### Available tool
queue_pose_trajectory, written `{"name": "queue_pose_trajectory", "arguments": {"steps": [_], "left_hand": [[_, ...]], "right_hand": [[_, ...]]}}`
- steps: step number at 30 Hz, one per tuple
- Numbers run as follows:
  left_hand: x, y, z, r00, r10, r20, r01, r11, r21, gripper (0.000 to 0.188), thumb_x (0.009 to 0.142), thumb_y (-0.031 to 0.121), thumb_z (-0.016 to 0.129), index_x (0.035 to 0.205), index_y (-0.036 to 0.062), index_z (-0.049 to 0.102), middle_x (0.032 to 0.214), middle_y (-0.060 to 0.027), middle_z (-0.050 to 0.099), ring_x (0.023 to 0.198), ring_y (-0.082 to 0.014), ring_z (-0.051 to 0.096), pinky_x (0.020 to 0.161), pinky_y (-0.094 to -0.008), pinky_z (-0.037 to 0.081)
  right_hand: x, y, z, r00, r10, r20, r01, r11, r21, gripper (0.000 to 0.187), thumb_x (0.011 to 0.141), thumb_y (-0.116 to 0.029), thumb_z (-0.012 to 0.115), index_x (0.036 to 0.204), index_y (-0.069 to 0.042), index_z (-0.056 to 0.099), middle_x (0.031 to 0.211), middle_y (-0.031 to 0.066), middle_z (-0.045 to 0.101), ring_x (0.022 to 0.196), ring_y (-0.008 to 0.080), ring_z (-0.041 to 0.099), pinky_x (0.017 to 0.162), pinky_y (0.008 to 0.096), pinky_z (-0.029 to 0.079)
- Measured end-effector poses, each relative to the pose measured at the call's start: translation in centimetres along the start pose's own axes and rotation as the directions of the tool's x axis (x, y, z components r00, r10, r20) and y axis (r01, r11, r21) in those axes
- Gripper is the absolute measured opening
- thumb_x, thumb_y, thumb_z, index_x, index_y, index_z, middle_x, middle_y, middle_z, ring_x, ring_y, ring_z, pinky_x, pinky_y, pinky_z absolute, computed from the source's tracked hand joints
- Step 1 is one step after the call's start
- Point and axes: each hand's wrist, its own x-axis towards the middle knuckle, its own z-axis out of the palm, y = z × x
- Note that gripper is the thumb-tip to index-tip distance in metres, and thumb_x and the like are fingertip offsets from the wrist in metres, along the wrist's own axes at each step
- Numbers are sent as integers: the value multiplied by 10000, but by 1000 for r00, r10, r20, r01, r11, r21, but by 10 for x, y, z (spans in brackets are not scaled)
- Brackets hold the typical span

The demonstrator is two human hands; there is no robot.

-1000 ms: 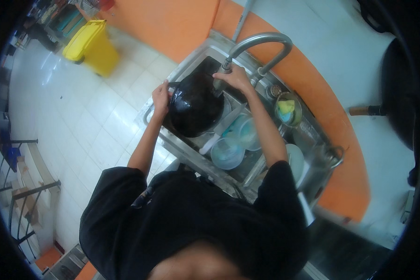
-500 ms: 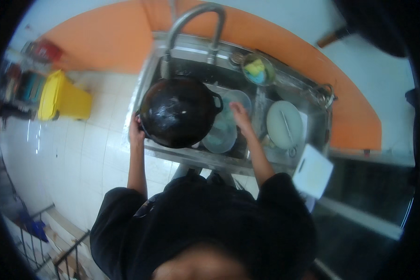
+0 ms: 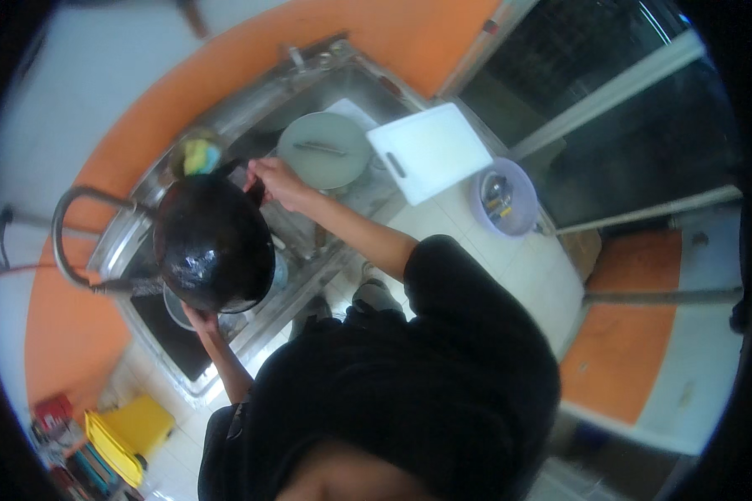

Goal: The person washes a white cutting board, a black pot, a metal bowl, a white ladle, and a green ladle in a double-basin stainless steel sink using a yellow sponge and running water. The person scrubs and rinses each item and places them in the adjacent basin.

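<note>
A dark wok (image 3: 215, 246) is held bottom side up over the left part of the steel sink (image 3: 226, 113); its rounded underside looks wet and shiny. My left hand (image 3: 200, 318) grips its near rim, fingers partly hidden under it. At the far right of the rim, my right hand (image 3: 274, 179) is closed round the wok's handle. A clear basin (image 3: 175, 307) shows partly beneath the wok. Beside it arches the metal tap (image 3: 79, 196), its spout close to the wok's left side.
A bowl (image 3: 180, 150) with yellow and blue sponges stands behind the wok. A round pale board (image 3: 309, 173) bears a metal utensil. A white cutting board (image 3: 434, 150) juts past the sink's right edge, near a purple basin (image 3: 480, 200). A yellow bin (image 3: 142, 426) stands left on the floor.
The view has turned right. My right hand, free and open near the basin before, now holds the wok's handle. The wok has turned along with my hands.
</note>
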Motion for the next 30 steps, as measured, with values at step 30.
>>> {"name": "queue_pose_trajectory", "arguments": {"steps": [30], "left_hand": [[42, -126, 270, 975, 103, -197, 52, 755, 653, 312, 875, 271, 526, 1142, 110, 508, 1202, -18, 500, 1087, -199, 486, 887, -353, 419]], "right_hand": [[-348, 276, -945, -407, 634, -657, 910, 218, -354, 287, 863, -174, 447, 996, 80, 468, 973, 217, 553, 798, 325, 596, 693, 438, 550]]}}
